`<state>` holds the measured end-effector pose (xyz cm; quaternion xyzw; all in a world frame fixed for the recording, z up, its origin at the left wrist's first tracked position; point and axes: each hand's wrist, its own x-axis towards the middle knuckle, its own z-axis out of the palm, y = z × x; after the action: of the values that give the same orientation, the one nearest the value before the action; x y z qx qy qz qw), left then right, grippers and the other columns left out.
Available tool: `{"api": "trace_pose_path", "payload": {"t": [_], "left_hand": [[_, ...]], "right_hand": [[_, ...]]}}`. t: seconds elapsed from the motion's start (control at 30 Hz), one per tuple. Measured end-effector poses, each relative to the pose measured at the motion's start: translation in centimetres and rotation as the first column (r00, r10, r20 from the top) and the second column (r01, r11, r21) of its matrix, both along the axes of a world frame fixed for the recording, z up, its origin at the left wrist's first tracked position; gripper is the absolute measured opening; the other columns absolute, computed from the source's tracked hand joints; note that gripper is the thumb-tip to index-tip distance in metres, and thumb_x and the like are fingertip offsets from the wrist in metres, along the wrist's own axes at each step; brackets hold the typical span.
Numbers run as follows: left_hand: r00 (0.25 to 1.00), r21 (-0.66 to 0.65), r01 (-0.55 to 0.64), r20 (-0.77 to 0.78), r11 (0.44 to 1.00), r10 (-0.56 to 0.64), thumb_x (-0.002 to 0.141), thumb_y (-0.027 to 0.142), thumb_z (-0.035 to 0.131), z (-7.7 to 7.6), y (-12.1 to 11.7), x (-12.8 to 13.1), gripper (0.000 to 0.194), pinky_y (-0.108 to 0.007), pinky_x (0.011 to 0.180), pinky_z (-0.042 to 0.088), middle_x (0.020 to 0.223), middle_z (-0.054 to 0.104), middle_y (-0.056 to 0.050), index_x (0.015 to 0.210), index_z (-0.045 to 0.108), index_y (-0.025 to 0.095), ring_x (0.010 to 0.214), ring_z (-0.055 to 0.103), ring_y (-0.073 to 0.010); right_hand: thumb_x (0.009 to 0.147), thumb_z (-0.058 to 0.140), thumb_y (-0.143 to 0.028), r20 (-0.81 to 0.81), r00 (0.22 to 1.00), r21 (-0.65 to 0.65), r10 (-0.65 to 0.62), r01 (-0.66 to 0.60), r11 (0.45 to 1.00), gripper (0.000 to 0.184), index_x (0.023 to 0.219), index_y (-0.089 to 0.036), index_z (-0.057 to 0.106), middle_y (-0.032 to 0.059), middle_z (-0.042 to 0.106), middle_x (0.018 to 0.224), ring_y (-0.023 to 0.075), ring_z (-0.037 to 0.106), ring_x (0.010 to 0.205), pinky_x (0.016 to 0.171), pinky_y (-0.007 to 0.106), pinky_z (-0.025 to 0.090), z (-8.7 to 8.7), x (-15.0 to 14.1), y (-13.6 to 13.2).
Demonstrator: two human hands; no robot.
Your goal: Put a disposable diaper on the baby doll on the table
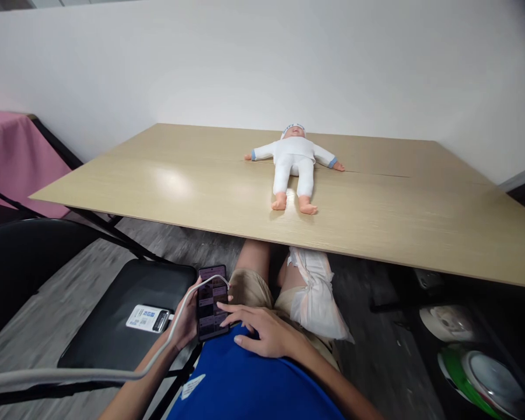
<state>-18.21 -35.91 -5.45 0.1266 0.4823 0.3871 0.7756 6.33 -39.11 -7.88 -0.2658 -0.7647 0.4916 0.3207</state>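
My left hand (186, 318) is closed around a smartphone (212, 303) low in front of my body, its screen lit with rows of pictures. Over the phone's lower right part, my right hand (262, 331) has its fingers stretched out, the index fingertip at the screen. A white cable (157, 356) loops across my left forearm and in front of the phone. On my right thigh rests a white diaper (317, 300). A baby doll (294, 156) in white clothes and a headband lies on its back on the table, arms spread, feet toward me.
The wooden table (192, 175) spans the view against a white wall. A black chair seat (109, 326) at left bears a white power bank (149, 318). Pink cloth (21, 157) hangs at far left. Green and white round items (468, 370) stand low at right.
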Motion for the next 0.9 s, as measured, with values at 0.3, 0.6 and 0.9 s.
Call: {"api": "trace_pose_path", "payload": {"t": [0.3, 0.6, 0.9], "left_hand": [[0.998, -0.026, 0.016, 0.055, 1.000, -0.015, 0.108, 0.049, 0.054, -0.5, 0.0, -0.1, 0.058, -0.050, 0.095, 0.067, 0.118, 0.083, -0.019, 0.152, 0.066, 0.012, 0.107, 0.082, -0.0360], [0.994, -0.036, 0.044, 0.099, 0.998, -0.040, 0.108, 0.059, 0.054, -0.3, -0.1, -0.2, 0.065, -0.052, 0.098, 0.065, 0.119, 0.083, -0.022, 0.149, 0.068, 0.010, 0.108, 0.082, -0.0369], [0.996, -0.015, 0.079, 0.047, 0.997, -0.078, 0.107, 0.071, 0.048, -1.0, -0.3, -0.7, 0.078, -0.054, 0.096, 0.066, 0.116, 0.082, -0.024, 0.151, 0.066, 0.008, 0.104, 0.083, -0.0382]], "right_hand": [[0.101, 0.067, -0.027, -0.028, 1.000, -0.012, 0.004, -0.005, 1.000, 0.044, 0.144, -0.037, 0.067, 0.0008, 0.059, 0.165, 0.0139, 0.065, 0.077, 0.077, 0.028, 0.059, -0.4, 0.1, -0.1], [0.109, 0.058, -0.040, -0.232, 0.803, -0.186, -0.549, 0.517, 0.835, 0.020, 0.117, -0.026, 0.070, 0.0064, 0.076, 0.119, 0.0217, 0.070, 0.110, 0.096, 0.035, 0.054, -2.6, -2.1, 2.2], [0.101, 0.065, -0.056, -0.132, 0.756, -0.419, -0.641, 0.543, 0.728, 0.036, 0.116, -0.024, 0.072, 0.0054, 0.078, 0.112, 0.0217, 0.072, 0.105, 0.093, 0.034, 0.057, -2.8, -6.8, 8.0]]}}
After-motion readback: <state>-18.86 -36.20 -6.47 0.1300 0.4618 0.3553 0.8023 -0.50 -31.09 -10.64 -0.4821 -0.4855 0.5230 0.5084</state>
